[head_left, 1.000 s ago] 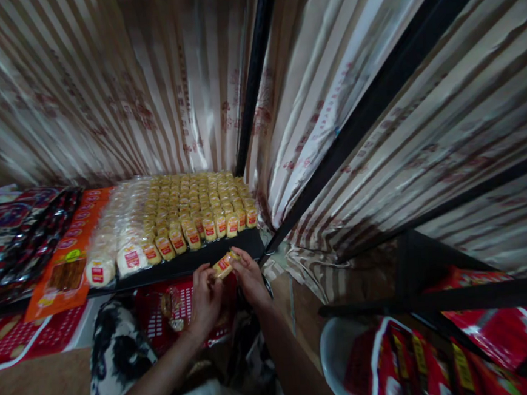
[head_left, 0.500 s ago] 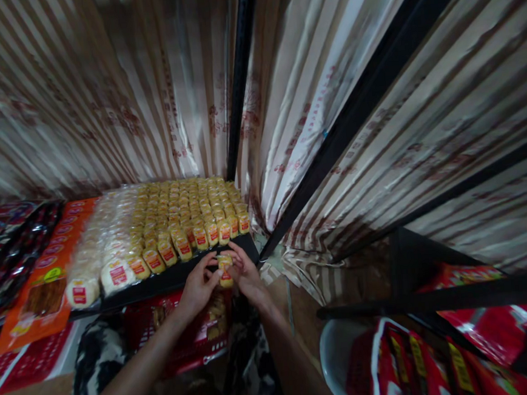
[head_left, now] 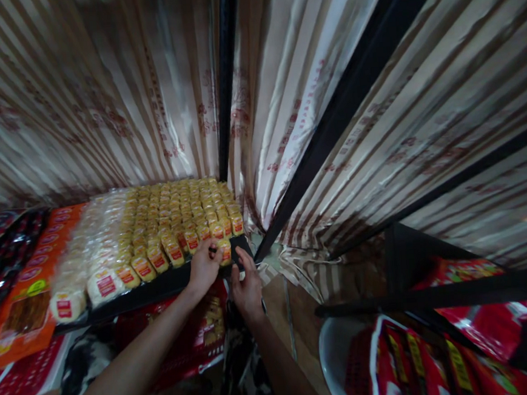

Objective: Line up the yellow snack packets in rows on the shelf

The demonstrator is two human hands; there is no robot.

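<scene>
My left hand (head_left: 204,267) is at the front edge of the dark shelf, its fingers closed on a small yellow wrapped snack cake (head_left: 225,253) with a red label. That cake is right against the front of the rows of similar wrapped cakes (head_left: 173,210). Just below and to the right, my right hand (head_left: 247,287) is empty, with its thumb and fingers apart. Larger white wrapped cakes (head_left: 103,284) with red labels stand left of the yellow ones.
An orange snack packet (head_left: 29,301) and dark shiny packets (head_left: 10,260) lie at the left. Under the shelf is a red basket (head_left: 166,357) with more packets. Black posts (head_left: 292,216) and a striped curtain (head_left: 163,77) stand behind. A white tub (head_left: 333,362) with red packets is at right.
The yellow cake has moved from between both hands forward to the shelf front in my left hand. My right hand has let go and drawn back slightly. The view has turned a little.
</scene>
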